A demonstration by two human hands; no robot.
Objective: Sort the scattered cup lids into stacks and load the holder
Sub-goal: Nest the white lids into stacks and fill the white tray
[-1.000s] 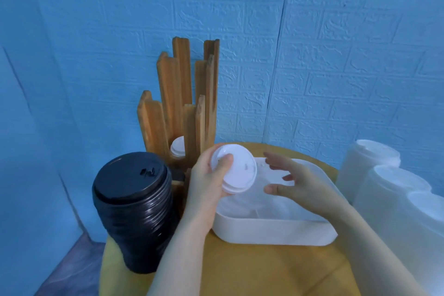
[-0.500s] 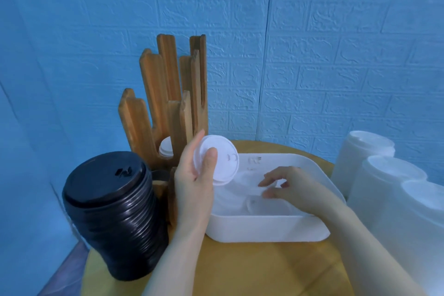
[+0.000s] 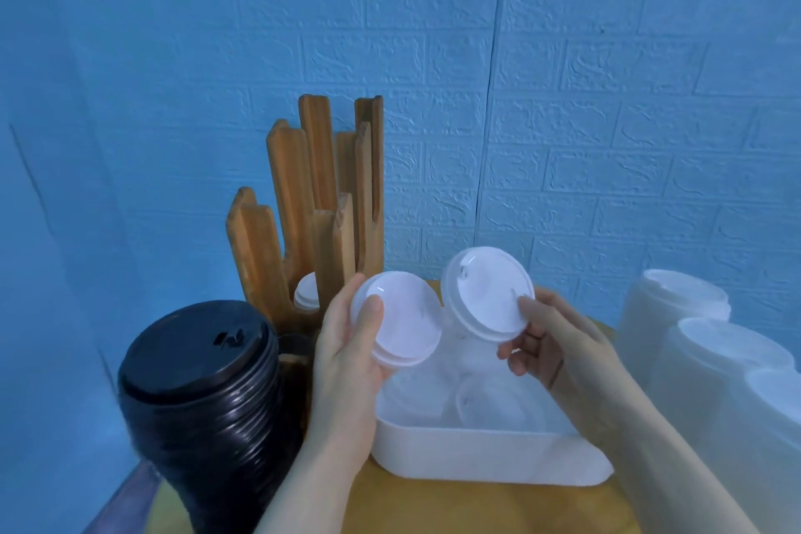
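Note:
My left hand (image 3: 346,353) grips a small stack of white lids (image 3: 401,323) above the left end of the white tub (image 3: 490,460). My right hand (image 3: 552,343) pinches a single white lid (image 3: 490,293) by its edge, tilted, just right of that stack. More white lids (image 3: 490,403) lie loose inside the tub. The wooden lid holder (image 3: 303,212) stands behind my left hand, with a few white lids (image 3: 307,295) sitting low in one slot.
A tall stack of black lids (image 3: 203,386) stands at the left on the round yellow table (image 3: 477,507). Stacks of white lids (image 3: 711,369) line the right side. A blue brick-pattern wall closes in behind and to the left.
My right hand went down into the tub, took hold of a white lid and lifted it up beside the stack in my left hand. The camera view shifted too.

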